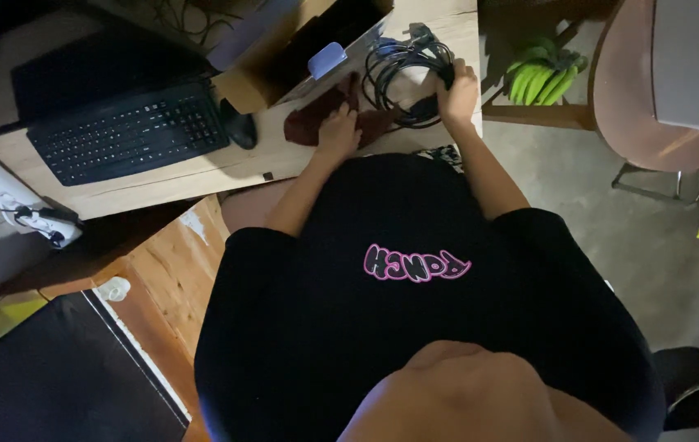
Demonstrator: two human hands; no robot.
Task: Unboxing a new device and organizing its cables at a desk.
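Note:
My left hand (338, 129) rests flat on a dark red cloth (310, 120) lying on the wooden desk (194, 176). My right hand (457, 92) grips a bundle of coiled black cables (398, 69) at the desk's right end. Both arms reach forward over my black shirt. An open cardboard box (284, 61) lies just behind the cloth, with a small pale grey device (327, 60) at its edge.
A black keyboard (128, 131) and black mouse (240, 129) sit left of the cloth. A white power strip (13, 200) hangs at far left. Green bananas (539, 75) lie on a low shelf at right, beside a round brown table (652, 123). A dark case (63, 376) stands lower left.

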